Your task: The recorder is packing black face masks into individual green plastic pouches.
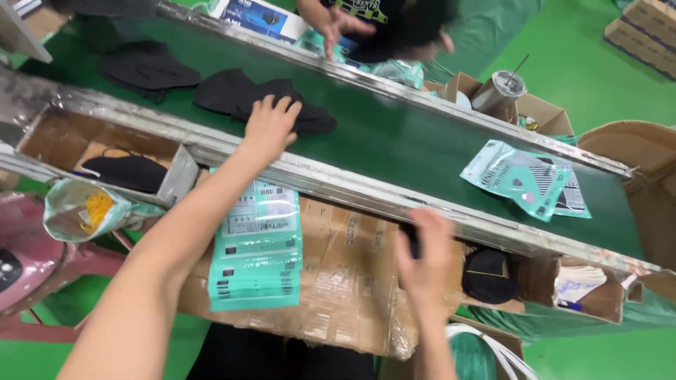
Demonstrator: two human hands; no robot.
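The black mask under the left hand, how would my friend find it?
Find the long green conveyor belt. Near its left end lie black masks; the left hand rests on one black mask. It is the only one being touched; the others lie farther left, untouched.

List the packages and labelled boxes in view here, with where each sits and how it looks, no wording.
Stack of pouches: on the taped carton beside the left forearm; flat, teal with pale label panels.
Sealed pouches: on the green belt at right, two overlapping; teal, white and black.
Blue box: across the belt near another person's hand; blue and white.
Taped carton: below the belt rail; brown, glossy tape.
Open cartons: far right; plain brown.
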